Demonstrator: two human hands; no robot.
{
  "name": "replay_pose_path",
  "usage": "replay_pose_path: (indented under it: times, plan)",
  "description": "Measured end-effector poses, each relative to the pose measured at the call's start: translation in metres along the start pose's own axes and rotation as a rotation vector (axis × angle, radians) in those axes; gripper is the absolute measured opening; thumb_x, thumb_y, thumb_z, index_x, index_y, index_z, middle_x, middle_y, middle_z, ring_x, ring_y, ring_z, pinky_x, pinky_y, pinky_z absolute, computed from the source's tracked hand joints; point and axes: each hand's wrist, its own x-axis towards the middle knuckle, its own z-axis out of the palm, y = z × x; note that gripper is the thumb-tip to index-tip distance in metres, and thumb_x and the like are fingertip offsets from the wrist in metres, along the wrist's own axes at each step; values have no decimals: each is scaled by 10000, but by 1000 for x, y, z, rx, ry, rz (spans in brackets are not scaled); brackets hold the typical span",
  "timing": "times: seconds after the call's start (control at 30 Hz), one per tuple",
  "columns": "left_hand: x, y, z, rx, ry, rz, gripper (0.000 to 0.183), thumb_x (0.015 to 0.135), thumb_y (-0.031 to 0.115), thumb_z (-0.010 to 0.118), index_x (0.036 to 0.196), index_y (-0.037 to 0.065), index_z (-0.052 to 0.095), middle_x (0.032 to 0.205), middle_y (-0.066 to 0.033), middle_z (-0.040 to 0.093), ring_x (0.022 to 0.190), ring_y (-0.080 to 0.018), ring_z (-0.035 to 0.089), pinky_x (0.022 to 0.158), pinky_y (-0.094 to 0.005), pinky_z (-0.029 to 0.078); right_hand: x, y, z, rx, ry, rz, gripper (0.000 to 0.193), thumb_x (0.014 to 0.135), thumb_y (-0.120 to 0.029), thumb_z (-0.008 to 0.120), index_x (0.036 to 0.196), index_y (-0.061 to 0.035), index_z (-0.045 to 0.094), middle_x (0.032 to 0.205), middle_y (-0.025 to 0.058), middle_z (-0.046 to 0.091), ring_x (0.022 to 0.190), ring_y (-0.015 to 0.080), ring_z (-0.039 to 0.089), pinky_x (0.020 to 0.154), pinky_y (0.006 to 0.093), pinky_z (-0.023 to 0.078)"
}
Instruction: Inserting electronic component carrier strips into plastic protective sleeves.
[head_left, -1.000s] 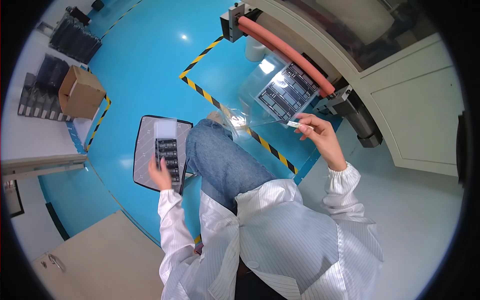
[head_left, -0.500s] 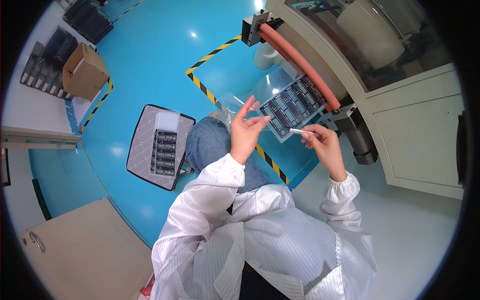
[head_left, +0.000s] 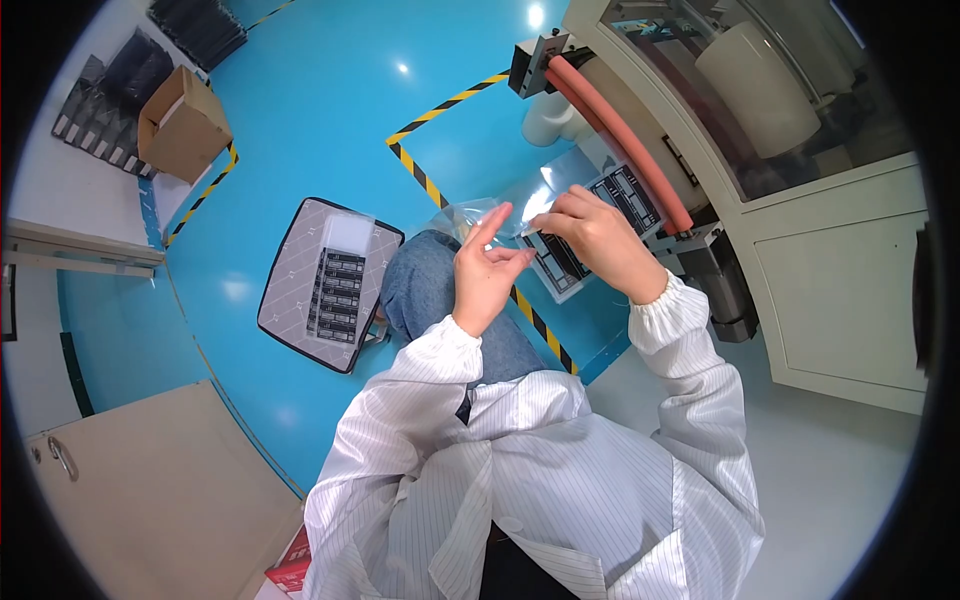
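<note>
My right hand (head_left: 597, 240) is raised in front of me and pinches a thin clear film (head_left: 478, 213) at its right end. My left hand (head_left: 487, 268) is just left of it, fingers partly spread, with its fingertips on the same film. Behind both hands a pale panel with dark rectangular cells (head_left: 632, 193) lies on the machine's ledge, partly hidden by my right hand. My knee in blue jeans (head_left: 425, 285) is below the hands.
A grey black-rimmed tray (head_left: 292, 268) with a stack of dark strips (head_left: 338, 293) lies on the blue floor to my left. A red roller (head_left: 615, 140) runs along the white machine (head_left: 840, 270). Farther off are yellow-black floor tape (head_left: 425, 180), a cardboard box (head_left: 180, 120) and a beige cabinet (head_left: 150, 490).
My left hand left the floor tray and rose to the film beside my right hand. My right hand stayed raised and drew closer to the left one.
</note>
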Motion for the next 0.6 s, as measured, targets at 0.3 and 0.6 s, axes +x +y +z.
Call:
replay_pose_path:
  times: [0.3,0.6]
  plan:
    - [-8,3,-15,-77,14,-58,607,727,-142,600,1307,-7,484,1361,-168,427,767,-136,668,688,-224,536,8,-16,4,-104,-16,-170,269,661,-31,637,927,-10,673,814,52,563,835,195,558,703,307,518]
    - [-20,3,-27,17,9,-44,611,723,-141,609,1307,-6,489,1372,-152,425,729,-117,656,668,-219,529,21,-28,33,-148,-92,-209,300,644,-36,633,939,-11,678,778,55,550,813,194,555,678,301,513]
